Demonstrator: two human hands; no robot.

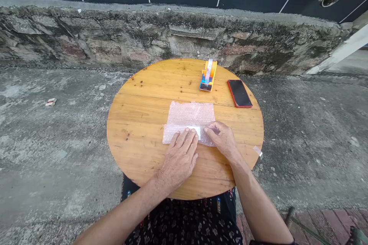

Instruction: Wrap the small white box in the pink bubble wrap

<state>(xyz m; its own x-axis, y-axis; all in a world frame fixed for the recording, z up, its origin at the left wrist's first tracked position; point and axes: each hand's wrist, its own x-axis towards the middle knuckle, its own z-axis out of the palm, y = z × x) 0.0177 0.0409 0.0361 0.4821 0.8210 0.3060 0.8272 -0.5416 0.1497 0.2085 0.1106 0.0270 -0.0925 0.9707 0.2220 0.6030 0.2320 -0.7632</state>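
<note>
Nearest us, past our patterned clothing [184,222], is the near edge of the round wooden tabletop [138,122]. Our left hand [180,157] lies over its near half, fingers straight and unclenched, pressing flat on the bubble wrap [191,113]. Our right hand [224,139] is at the wrap's right end, thumb and fingers bent together there — whether they pinch the film we cannot tell. A short strip of tape [258,151] overhangs the tabletop's right edge, near its front.

The wrap sits around the middle of the tabletop, apart from every edge. A white piece [198,129] shows at the near fold beside our left fingertips; we cannot tell whether it is under the film or on it. We judge the work partly done: the near part is folded over, while the far part lies flat and unrolled, and we see no tape fastening it.

Farther off, a red-cased phone [240,93] lies toward the far right edge, screen dark, showing no writing. Close to the far edge stands a yellow-and-blue tape dispenser [212,71] — any label on it is too small to read. We can make out no brand anywhere.
</note>
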